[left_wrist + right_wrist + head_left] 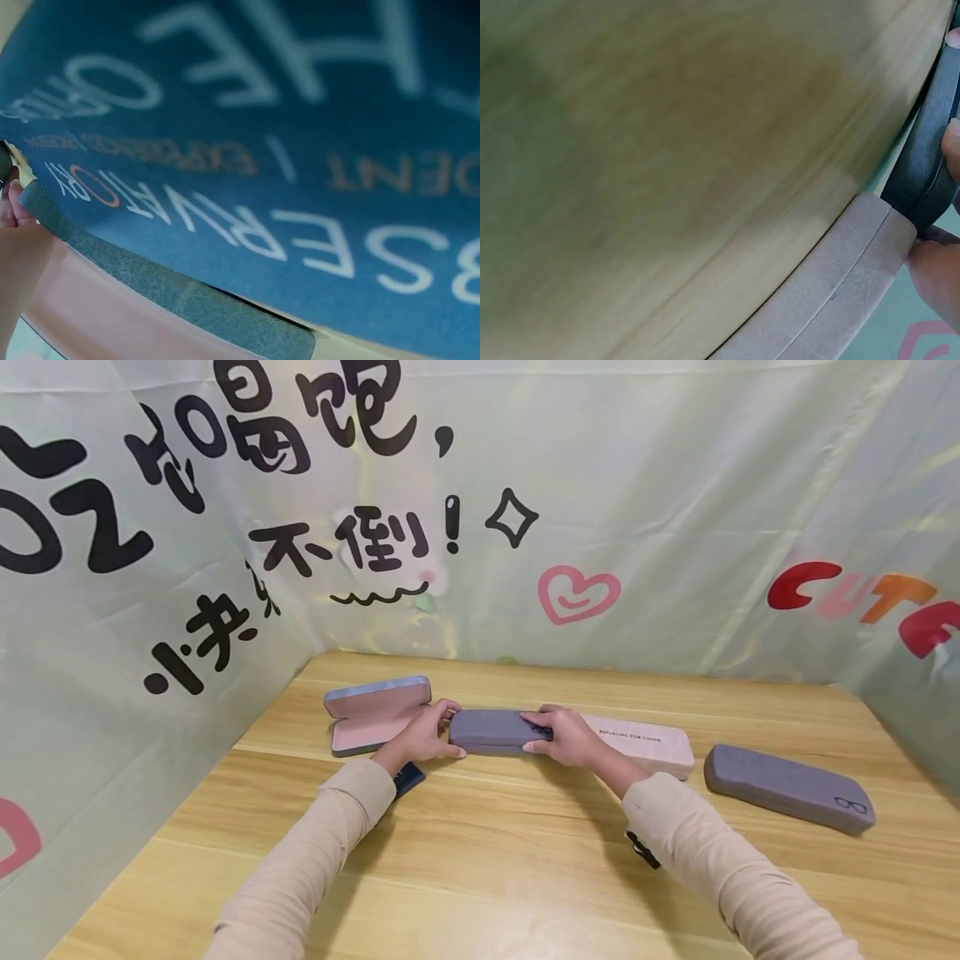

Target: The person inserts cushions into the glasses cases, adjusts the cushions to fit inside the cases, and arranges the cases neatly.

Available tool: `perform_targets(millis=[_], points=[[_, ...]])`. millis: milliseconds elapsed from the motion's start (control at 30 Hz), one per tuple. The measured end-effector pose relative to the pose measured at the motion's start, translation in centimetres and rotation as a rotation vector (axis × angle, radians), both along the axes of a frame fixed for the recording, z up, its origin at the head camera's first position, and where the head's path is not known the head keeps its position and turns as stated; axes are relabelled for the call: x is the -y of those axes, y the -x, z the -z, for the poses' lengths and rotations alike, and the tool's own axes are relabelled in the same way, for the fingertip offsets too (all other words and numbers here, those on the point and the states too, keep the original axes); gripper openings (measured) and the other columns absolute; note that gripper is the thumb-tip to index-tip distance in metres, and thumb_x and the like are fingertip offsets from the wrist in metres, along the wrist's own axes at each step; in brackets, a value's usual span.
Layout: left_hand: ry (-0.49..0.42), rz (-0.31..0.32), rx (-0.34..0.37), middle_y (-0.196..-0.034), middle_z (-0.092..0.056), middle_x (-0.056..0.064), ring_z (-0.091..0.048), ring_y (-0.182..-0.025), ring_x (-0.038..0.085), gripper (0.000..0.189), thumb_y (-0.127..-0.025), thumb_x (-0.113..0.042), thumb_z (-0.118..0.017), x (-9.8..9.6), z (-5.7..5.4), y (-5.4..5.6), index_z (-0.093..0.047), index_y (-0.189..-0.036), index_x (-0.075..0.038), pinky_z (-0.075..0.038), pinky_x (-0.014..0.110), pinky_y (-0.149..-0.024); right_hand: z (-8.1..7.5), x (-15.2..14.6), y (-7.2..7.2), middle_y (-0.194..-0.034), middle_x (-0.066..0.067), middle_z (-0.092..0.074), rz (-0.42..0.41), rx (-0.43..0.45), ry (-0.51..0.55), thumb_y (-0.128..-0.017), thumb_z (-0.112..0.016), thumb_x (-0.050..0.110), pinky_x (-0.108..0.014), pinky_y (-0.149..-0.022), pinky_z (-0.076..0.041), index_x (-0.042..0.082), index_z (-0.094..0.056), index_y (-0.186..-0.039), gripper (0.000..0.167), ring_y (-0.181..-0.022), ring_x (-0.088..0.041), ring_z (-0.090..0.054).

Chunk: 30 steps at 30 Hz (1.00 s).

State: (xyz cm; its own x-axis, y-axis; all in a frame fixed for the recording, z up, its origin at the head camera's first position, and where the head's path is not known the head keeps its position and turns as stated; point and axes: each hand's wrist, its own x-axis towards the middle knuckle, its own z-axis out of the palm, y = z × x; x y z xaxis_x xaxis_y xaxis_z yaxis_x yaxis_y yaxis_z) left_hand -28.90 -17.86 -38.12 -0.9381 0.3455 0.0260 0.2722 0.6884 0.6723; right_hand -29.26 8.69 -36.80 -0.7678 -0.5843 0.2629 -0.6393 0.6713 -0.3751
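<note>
The closed grey glasses case (486, 731) is at the middle of the wooden table (480, 877), between the two hands; whether it rests flat or is slightly raised cannot be determined. The left hand (422, 739) grips its left end, thumb at the near corner. The right hand (572, 739) grips the right end, finger on top, thumb at the front. The step in hand is judged to be two-handed handling of this case; the next move would call for an even hold at both ends, whether to shift it or part its lid.

Left of it stands an open case (371, 728), pink-lined; a dark blue printed item (410, 779) shows partly beneath the left sleeve. To the right lies a closed pink case (641, 745), and farther right, a second grey case (787, 787), also closed. A printed backdrop (675, 527) encloses the table.
</note>
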Motion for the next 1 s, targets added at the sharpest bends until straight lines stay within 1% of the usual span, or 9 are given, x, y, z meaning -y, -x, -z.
perform_targets(millis=[100,200,300,367,500,633,800,867,1000], points=[[0.024,-0.010,0.002,-0.131,-0.045,0.020,-0.047,-0.112,0.031,0.066,-0.078,-0.017,-0.075,-0.1,-0.1,0.0,-0.039,-0.132,-0.007,-0.039,0.046,-0.095,0.0,0.1,-0.1,-0.115,-0.025,-0.059,0.020,0.004,-0.030,-0.081,-0.071,0.023,-0.043,-0.082,-0.048,0.001,-0.056,-0.126,0.053,-0.096,-0.032,-0.059],[0.047,-0.017,-0.004,-0.131,-0.046,0.019,-0.047,-0.113,0.032,0.066,-0.078,-0.017,-0.074,-0.3,-0.2,-0.1,-0.039,-0.132,-0.007,-0.040,0.045,-0.095,-0.1,0.1,-0.1,-0.119,-0.027,-0.057,0.038,0.011,-0.053,-0.081,-0.072,0.023,-0.044,-0.086,-0.047,0.001,-0.055,-0.127,0.054,-0.103,-0.036,-0.058],[0.072,-0.024,-0.003,-0.131,-0.046,0.017,-0.047,-0.116,0.032,0.066,-0.078,-0.018,-0.074,-0.5,-0.4,-0.1,-0.038,-0.133,-0.007,-0.040,0.045,-0.097,-0.2,0.2,-0.2,-0.122,-0.029,-0.055,0.044,0.018,-0.069,-0.080,-0.072,0.023,-0.046,-0.088,-0.047,0.000,-0.054,-0.128,0.056,-0.109,-0.039,-0.056],[0.089,-0.032,-0.003,-0.131,-0.046,0.017,-0.046,-0.117,0.032,0.066,-0.078,-0.018,-0.074,-0.6,-0.5,-0.1,-0.038,-0.133,-0.007,-0.039,0.045,-0.097,-0.2,0.3,-0.2,-0.122,-0.029,-0.054,0.039,0.018,-0.076,-0.080,-0.072,0.022,-0.046,-0.089,-0.046,0.000,-0.054,-0.128,0.056,-0.109,-0.039,-0.056],[0.140,-0.041,-0.004,-0.132,-0.046,0.016,-0.041,-0.122,0.031,0.067,-0.078,-0.020,-0.074,-0.7,-0.8,-0.2,-0.038,-0.133,-0.007,-0.037,0.045,-0.099,-0.2,0.4,-0.1,-0.122,-0.030,-0.053,0.030,0.033,-0.089,-0.079,-0.073,0.021,-0.046,-0.090,-0.046,-0.001,-0.053,-0.129,0.058,-0.110,-0.040,-0.055],[0.183,-0.031,-0.015,-0.135,-0.045,0.016,-0.036,-0.129,0.032,0.071,-0.078,-0.024,-0.075,-0.9,-1.1,-0.5,-0.036,-0.135,-0.007,-0.033,0.048,-0.103,-0.4,0.4,-0.3,-0.129,-0.032,-0.047,0.029,0.080,-0.107,-0.081,-0.071,0.019,-0.049,-0.095,-0.043,-0.001,-0.049,-0.132,0.058,-0.118,-0.043,-0.048],[0.176,-0.024,-0.039,-0.138,-0.043,0.017,-0.032,-0.133,0.035,0.077,-0.080,-0.028,-0.073,-1.0,-1.8,-1.2,-0.031,-0.141,-0.005,-0.033,0.051,-0.104,-0.8,0.6,-0.9,-0.138,-0.032,-0.039,0.020,0.114,-0.062,-0.085,-0.067,0.019,-0.052,-0.100,-0.038,0.000,-0.048,-0.133,0.054,-0.129,-0.045,-0.037],[0.166,-0.034,-0.043,-0.139,-0.042,0.017,-0.032,-0.133,0.036,0.076,-0.082,-0.028,-0.071,-1.0,-2.1,-1.5,-0.030,-0.142,-0.005,-0.034,0.051,-0.103,-1.1,0.7,-1.2,-0.137,-0.031,-0.040,0.010,0.104,-0.031,-0.086,-0.065,0.019,-0.052,-0.100,-0.038,0.000,-0.050,-0.131,0.051,-0.129,-0.044,-0.037],[0.133,-0.064,-0.078,-0.140,-0.041,0.019,-0.036,-0.131,0.036,0.070,-0.084,-0.025,-0.069,-0.9,-2.7,-2.2,-0.033,-0.140,-0.003,-0.036,0.050,-0.102,-1.6,1.2,-1.9,-0.130,-0.027,-0.050,-0.014,0.051,0.013,-0.087,-0.064,0.018,-0.050,-0.098,-0.041,-0.001,-0.058,-0.122,0.040,-0.124,-0.041,-0.044]])
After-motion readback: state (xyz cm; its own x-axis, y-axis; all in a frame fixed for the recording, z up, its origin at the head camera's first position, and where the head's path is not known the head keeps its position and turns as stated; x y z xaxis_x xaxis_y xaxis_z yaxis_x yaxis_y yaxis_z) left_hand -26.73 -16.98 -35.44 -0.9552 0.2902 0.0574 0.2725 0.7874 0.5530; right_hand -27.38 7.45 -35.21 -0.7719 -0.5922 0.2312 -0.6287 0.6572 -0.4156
